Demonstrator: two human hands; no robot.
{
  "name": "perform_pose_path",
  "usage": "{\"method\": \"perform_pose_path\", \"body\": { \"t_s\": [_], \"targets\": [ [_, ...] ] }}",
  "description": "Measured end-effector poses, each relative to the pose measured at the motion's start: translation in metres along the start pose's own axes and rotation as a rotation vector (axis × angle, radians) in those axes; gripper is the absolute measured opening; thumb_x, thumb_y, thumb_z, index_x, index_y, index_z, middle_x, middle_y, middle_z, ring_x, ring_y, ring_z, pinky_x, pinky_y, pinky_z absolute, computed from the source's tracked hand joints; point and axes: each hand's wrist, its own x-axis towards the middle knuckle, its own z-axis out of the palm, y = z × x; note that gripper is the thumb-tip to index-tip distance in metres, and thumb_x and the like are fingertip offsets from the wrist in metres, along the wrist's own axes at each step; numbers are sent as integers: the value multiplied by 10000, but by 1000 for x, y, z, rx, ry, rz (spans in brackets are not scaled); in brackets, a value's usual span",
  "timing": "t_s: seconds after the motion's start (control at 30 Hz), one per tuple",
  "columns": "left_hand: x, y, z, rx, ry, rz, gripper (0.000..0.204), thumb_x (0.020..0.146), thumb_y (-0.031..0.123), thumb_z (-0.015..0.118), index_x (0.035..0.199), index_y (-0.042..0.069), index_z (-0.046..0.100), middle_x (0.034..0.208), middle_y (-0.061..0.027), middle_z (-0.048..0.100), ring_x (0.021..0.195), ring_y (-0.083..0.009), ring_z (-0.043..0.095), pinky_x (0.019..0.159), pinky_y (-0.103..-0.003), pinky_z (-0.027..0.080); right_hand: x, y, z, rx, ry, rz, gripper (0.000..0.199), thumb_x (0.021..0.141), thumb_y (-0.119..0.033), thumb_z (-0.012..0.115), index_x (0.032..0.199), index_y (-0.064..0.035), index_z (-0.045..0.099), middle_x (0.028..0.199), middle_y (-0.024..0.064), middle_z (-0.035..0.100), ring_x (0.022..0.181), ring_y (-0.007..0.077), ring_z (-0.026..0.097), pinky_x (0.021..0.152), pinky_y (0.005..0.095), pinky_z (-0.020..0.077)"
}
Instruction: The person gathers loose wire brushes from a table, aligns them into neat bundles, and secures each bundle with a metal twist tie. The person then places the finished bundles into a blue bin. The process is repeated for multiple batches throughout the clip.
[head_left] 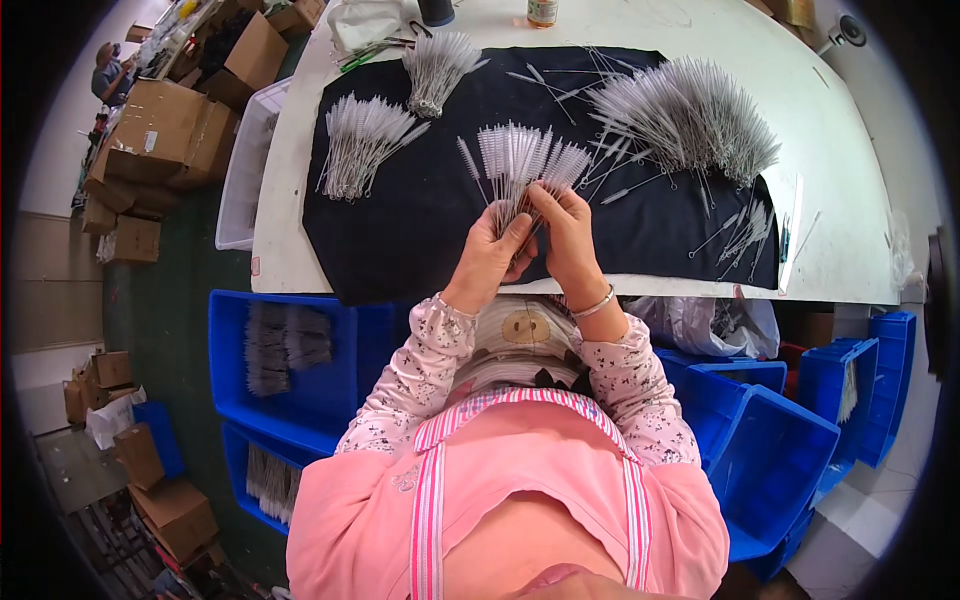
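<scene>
One head-worn fisheye view looks steeply down, close over the table (850, 160)

The scene is brightly and evenly lit, seemingly from overhead, with no hard-edged shadows. The white table (850, 140) in the upper right of the frame reflects strongly and is close to washed out, while the black cloth (400, 220) at centre stays deep and matte, so the pale bristles stand out crisply against it. The centre is sharp; detail softens toward the rim. Fisheye distortion is heavy: the table's edges bow, and the cardboard boxes (170, 130) at upper left and the blue bins (780, 450) at lower right curve and stretch. A black vignette rings the frame, thickest in the corners. The lower left is dimmer and slightly murky.
</scene>
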Motion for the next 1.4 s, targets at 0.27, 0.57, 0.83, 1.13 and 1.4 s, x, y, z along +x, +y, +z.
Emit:
{"method": "perform_pose_path", "body": {
  "t_s": [0.27,0.57,0.83,1.13,1.4],
  "targets": [
    [6,2,9,-73,-52,-20,287,919,346,576,982,94,454,723,-38,560,465,-71,479,340,-175,275,-2,-14,1,68,-17,145,219,850,-190,670,935,-2,597,690,30,600,385,57,432,338,181,339],
    [0,10,13,-267,-156,-85,221,937,232,565,1055,67,476,775,-71,571,576,-116,543,391,-194,339,2,-21,-16,143,-175,224,99,841,-132,652,849,-63,580,649,-15,569,430,36,442,377,187,345],
    [12,-6,1,152,-10,178,247,939,215,569,972,79,366,722,-44,541,533,-90,528,385,-190,352,0,-7,-1,-28,-137,-10,354,876,-150,631,1171,9,515,807,28,626,575,75,577,391,177,432],
    [7,-9,17,-171,113,149,227,948,205,549,979,82,361,679,-21,520,488,-90,519,353,-195,360,-5,-4,1,-121,20,-66,203,902,-146,602,1015,17,560,791,33,633,527,36,521,392,167,385],
    [13,-14,6,-18,50,102,182,953,212,537,929,79,414,703,-41,556,500,-105,537,355,-211,377,-1,-7,5,-100,-55,71,166,857,-128,655,934,-27,549,697,30,597,359,55,442,274,200,357]
  ]
}}
